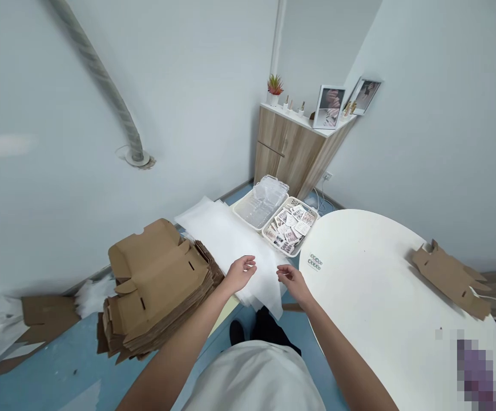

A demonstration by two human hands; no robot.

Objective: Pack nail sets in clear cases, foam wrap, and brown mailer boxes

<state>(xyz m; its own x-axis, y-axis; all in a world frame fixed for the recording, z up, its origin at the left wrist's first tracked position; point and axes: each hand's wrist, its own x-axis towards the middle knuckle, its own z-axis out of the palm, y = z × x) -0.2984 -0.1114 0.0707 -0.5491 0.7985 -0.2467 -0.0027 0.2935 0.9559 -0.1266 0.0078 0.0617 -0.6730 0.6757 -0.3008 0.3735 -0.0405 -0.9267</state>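
Observation:
My left hand (241, 274) is over a pile of thin white foam sheets (217, 228), its fingers loosely curled and apart, with nothing visible in them. Facing it, my right hand (293, 281) is by the sheets' right edge, fingers bent and slightly spread. I cannot see whether either hand touches the top sheet. Beyond the hands, a white basket (294, 251) holds many small printed cards (288, 225). Beside that basket, another white basket (241, 214) contains clear plastic packs (270, 187).
A tall stack of flat cardboard boxes (157, 285) is on the left. To the right, a round white table (371, 285) bears a small card of round pieces (315, 262) and an unfolded cardboard box (451, 277). A wooden cabinet (293, 142) is at the back.

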